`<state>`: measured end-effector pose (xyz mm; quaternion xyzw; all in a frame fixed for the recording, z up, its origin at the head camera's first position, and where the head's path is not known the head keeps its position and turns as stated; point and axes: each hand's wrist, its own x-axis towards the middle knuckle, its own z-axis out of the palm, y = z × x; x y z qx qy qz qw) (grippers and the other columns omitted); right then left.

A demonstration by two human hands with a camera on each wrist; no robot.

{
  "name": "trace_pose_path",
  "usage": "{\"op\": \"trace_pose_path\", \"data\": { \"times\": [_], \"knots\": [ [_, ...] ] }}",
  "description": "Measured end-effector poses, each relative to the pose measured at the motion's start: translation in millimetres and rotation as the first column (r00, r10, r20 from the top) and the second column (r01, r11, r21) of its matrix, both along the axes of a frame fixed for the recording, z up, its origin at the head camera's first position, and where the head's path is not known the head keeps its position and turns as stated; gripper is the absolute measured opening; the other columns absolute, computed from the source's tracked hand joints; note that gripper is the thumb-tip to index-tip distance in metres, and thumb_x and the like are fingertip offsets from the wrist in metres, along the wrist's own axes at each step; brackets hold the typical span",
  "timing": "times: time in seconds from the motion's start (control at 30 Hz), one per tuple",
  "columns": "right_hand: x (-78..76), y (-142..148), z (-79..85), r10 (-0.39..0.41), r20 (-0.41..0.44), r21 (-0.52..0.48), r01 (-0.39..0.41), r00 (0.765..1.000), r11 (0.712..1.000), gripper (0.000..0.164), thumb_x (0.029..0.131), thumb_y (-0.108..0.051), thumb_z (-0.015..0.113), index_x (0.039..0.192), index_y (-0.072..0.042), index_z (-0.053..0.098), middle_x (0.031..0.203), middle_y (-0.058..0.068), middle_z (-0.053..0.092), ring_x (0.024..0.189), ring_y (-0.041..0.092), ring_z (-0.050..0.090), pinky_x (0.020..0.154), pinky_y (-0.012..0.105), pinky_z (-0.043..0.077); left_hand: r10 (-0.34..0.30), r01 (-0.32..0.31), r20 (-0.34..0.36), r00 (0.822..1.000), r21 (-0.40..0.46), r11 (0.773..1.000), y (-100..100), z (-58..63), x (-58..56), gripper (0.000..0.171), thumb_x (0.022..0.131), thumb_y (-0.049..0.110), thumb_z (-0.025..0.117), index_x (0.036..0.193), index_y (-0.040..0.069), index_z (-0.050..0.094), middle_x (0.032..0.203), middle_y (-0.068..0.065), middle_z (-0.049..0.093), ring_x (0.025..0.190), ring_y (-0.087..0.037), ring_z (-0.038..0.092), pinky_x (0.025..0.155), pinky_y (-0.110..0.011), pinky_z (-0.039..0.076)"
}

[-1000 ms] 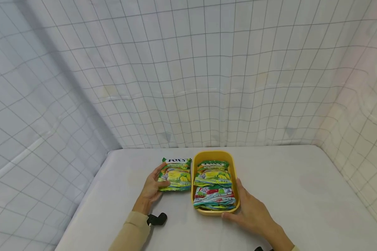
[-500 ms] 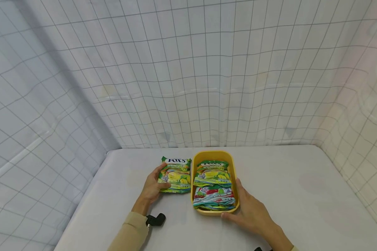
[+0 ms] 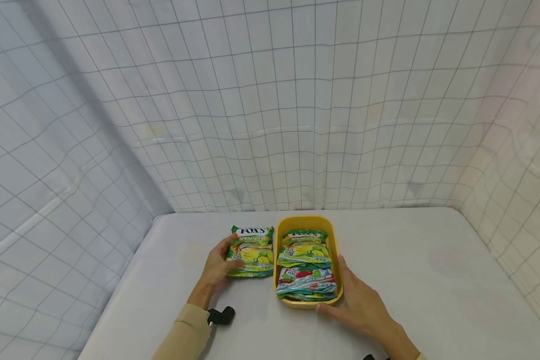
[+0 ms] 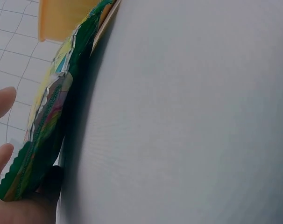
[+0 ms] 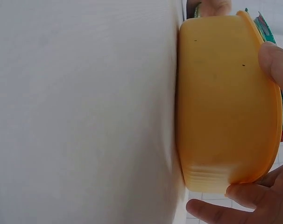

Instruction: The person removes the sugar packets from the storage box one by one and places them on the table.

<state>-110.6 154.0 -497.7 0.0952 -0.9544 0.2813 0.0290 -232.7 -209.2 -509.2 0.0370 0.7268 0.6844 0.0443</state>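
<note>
On the white table, a green Fox's Spring Tea candy bag [image 3: 254,252] lies flat to the left of a yellow plastic tub [image 3: 306,222]. My left hand [image 3: 216,266] holds this bag at its left edge. In the left wrist view, the bag's crimped edge [image 4: 36,140] lies beside the hand, one dark fingertip under it. Inside the tub sit a second Spring Tea bag [image 3: 304,248] and, in front, a red-and-green candy bag [image 3: 307,281] above other wrappers. My right hand [image 3: 364,302] grips the tub's right side, with fingers against its wall [image 5: 225,98] and rim.
White cloth covers the table [image 3: 414,275]. Grid-patterned white curtains [image 3: 301,125] hang behind it and on both sides. A black wrist mount [image 3: 222,316] sits at my left cuff. Table surface shows on both sides of the tub.
The candy bag under my left hand has shifted very slightly on the table, and the left wrist has drawn a little leftward. My right hand and the tub stay in place.
</note>
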Motion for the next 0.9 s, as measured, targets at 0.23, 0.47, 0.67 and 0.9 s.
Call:
{"op": "trace_pose_path", "data": {
  "times": [0.23, 0.47, 0.67, 0.9],
  "knots": [
    [-0.2, 0, 0.9, 0.001, -0.006, 0.005, -0.001, 1.0, 1.0, 0.127, 0.075, -0.07, 0.077, 0.162, -0.001, 0.016, 0.155, 0.024, 0.042, 0.129, 0.042, 0.054, 0.096, 0.054, 0.051, 0.01, -0.011, -0.027, 1.0, -0.036, 0.999, -2, 2.2, -0.6, 0.074, 0.089, -0.007, 0.07, 0.155, 0.001, 0.037, 0.162, -0.019, 0.031, 0.152, -0.032, 0.021, 0.123, -0.043, 0.018],
    [-1.1, 0, 0.8, -0.007, 0.006, 0.001, 0.007, 1.0, 1.0, 0.128, 0.075, -0.074, 0.075, 0.162, -0.002, 0.014, 0.156, 0.024, 0.041, 0.129, 0.041, 0.054, 0.095, 0.054, 0.052, 0.073, -0.076, -0.05, 0.996, -0.06, 0.995, -5, 21.0, -1.8, 0.062, 0.096, -0.005, 0.06, 0.154, -0.003, 0.037, 0.161, -0.021, 0.031, 0.151, -0.034, 0.025, 0.121, -0.041, 0.024],
    [-1.5, 0, 0.1, -0.012, 0.013, 0.003, 0.012, 1.0, 1.0, 0.129, 0.075, -0.076, 0.074, 0.162, -0.002, 0.015, 0.156, 0.023, 0.04, 0.128, 0.041, 0.055, 0.094, 0.055, 0.052, 0.108, -0.111, -0.075, 0.991, -0.031, 0.993, -4, 31.7, -0.1, 0.056, 0.099, -0.006, 0.054, 0.153, -0.006, 0.036, 0.159, -0.024, 0.034, 0.148, -0.035, 0.031, 0.116, -0.043, 0.032],
    [-0.5, -1, -0.1, -0.01, 0.026, -0.001, 0.01, 1.0, 1.0, 0.129, 0.075, -0.075, 0.074, 0.162, -0.002, 0.014, 0.156, 0.023, 0.04, 0.128, 0.042, 0.055, 0.094, 0.055, 0.052, 0.076, -0.07, -0.113, 0.991, 0.054, 0.996, 5, 44.6, 6.8, 0.056, 0.101, -0.008, 0.053, 0.153, -0.006, 0.034, 0.158, -0.02, 0.036, 0.147, -0.036, 0.034, 0.106, -0.022, 0.042]
  ]
}}
